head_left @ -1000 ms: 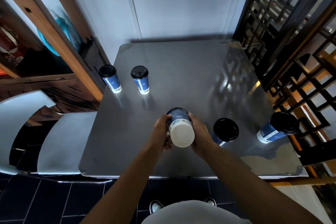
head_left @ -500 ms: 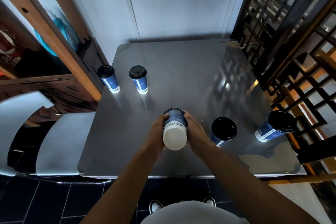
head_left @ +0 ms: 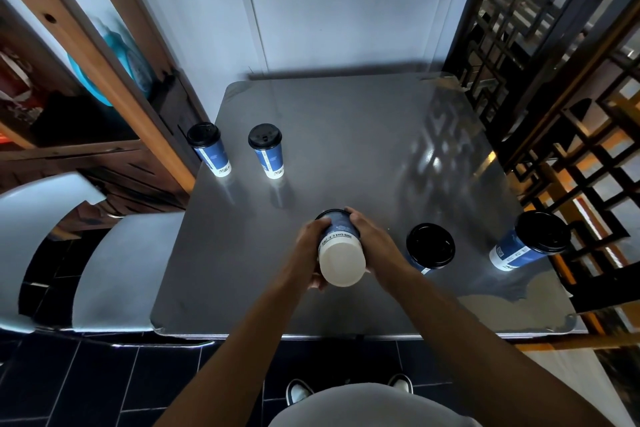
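Above table (head_left: 349,149), left hand (head_left: 307,248) and right hand (head_left: 375,243) around upturned cup (head_left: 341,253), print illegible.

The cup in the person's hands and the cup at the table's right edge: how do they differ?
The held cup is tipped over, its white base facing the camera; the right-edge cup stands on its base, black lid up. The held cup is gripped by the left hand and right hand; the right-edge cup is untouched. Both are blue with white bands.

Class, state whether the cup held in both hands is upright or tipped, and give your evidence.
Tipped over: the cup shows its white base to the camera, and its dark top end points toward the table.
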### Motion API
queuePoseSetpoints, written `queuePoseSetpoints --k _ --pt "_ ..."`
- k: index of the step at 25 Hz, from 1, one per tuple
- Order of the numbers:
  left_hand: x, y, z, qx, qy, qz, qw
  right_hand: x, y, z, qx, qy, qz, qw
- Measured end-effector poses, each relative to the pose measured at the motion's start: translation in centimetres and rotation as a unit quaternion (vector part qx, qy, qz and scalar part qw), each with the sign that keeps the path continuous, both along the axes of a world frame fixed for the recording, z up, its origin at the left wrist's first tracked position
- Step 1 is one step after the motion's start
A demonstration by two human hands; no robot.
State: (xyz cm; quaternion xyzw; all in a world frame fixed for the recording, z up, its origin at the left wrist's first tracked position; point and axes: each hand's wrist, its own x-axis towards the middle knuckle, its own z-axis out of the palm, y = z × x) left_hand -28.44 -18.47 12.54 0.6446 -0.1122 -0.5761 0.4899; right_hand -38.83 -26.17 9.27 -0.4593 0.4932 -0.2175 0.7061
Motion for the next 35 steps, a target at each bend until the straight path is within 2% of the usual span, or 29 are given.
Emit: queuePoseSetpoints --k 4,7,10,13,16,21,24,29,35 --pt "0.2 -0.1 0.3 -0.012 0.054 0.051 0.997 0.2 -0.2 0.1 0.011 0.028 0.009 1.0" --pt "0.0 -0.6 -0.1 0.008 0.067 0.111 0.992 0.7 0.1 -0.1 0.097 -0.011 -0.038 0.995" --pt "-0.3 -0.8 0.3 0.03 0.053 0.133 0.989 0.6 0.0 -0.3 0.122 -0.046 -0.067 0.989" --pt "-0.3 -0.8 0.1 0.054 0.036 0.124 0.99 0.3 -0.3 0.1 0.129 -0.051 -0.07 0.988" --pt "0.4 -0.8 -0.1 0.063 -0.008 0.089 0.994 0.3 -0.4 0.4 0.099 -0.01 -0.053 0.994" --pt "1.3 -0.4 0.6 0.06 0.015 -0.046 0.997 0.2 -0.7 0.6 0.003 0.074 0.005 0.997" --pt "1.0 -0.4 1.0 0.021 0.087 0.008 0.996 0.3 -0.8 0.7 0.027 0.066 -0.017 0.997" --pt "0.7 -0.6 -0.3 -0.026 0.123 0.091 0.988 0.8 -0.2 0.7 0.113 -0.011 -0.062 0.992" --pt "0.6 -0.8 -0.6 0.008 0.117 0.068 0.991 0.8 -0.7 0.6 0.11 -0.006 -0.066 0.992"
